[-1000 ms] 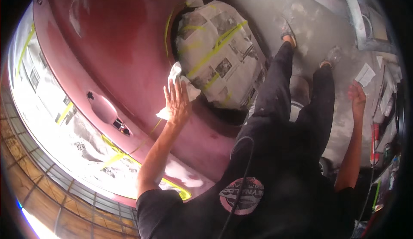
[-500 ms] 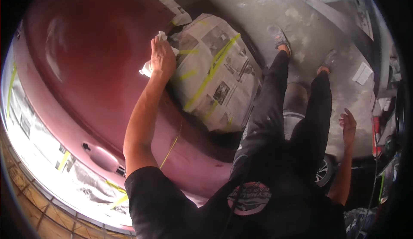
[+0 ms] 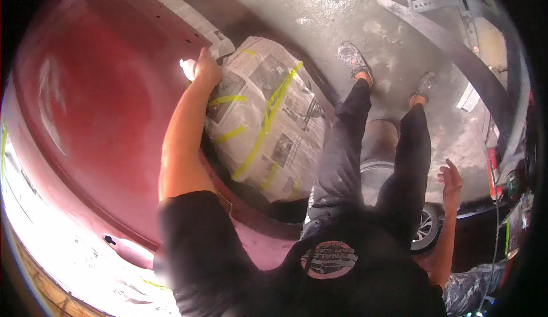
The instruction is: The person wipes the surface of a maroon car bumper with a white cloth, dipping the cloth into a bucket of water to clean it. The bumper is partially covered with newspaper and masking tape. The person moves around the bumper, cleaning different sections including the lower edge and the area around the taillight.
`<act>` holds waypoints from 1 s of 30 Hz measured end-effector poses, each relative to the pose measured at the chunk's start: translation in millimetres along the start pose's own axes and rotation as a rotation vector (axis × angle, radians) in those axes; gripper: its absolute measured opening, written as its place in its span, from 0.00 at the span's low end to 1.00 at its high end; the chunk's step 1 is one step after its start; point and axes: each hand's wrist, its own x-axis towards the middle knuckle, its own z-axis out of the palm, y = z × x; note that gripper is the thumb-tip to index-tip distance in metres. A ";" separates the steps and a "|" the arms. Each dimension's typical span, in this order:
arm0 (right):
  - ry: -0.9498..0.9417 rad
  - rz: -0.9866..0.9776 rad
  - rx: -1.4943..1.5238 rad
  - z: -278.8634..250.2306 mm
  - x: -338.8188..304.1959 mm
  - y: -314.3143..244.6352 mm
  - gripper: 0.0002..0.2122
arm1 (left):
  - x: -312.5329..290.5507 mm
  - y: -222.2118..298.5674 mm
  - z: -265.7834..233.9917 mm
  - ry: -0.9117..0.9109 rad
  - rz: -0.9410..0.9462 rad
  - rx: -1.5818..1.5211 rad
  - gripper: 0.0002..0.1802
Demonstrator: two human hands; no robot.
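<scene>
My left hand (image 3: 208, 71) reaches out over the reddish car body panel (image 3: 114, 106), closed on a crumpled white cloth (image 3: 187, 69). The cloth rests against the panel beside the edge of the wheel arch; part of it is hidden by the hand. Close to the hand is a wheel (image 3: 285, 128) covered in newspaper with yellow-green tape. On the right, my right hand (image 3: 450, 181) hangs in the air with fingers apart and nothing in it.
A strip of masking paper (image 3: 188, 23) lines the panel's lower edge. Between my legs stands a round bucket-like container (image 3: 378, 174). A long curved grey part (image 3: 445, 49) lies at the right, near a red tool (image 3: 494, 171) and a paper sheet (image 3: 468, 97). Another wheel (image 3: 425, 228) shows below.
My left hand has slid with the cloth along the panel, closer to the masking-paper strip. The view has shifted slightly. My right hand still hangs at my side.
</scene>
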 end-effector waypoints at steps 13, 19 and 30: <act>-0.124 -0.124 -0.023 -12.4 18.4 28.8 0.21 | -292.6 92.1 -39.7 -0.012 0.320 0.090 0.08; -0.116 -0.275 0.037 -76.6 42.7 61.6 0.21 | -369.2 237.7 -19.4 0.124 0.196 -0.192 0.11; -0.058 -0.282 0.058 -140.3 35.9 93.9 0.21 | -415.3 472.7 27.2 0.340 0.132 -0.652 0.19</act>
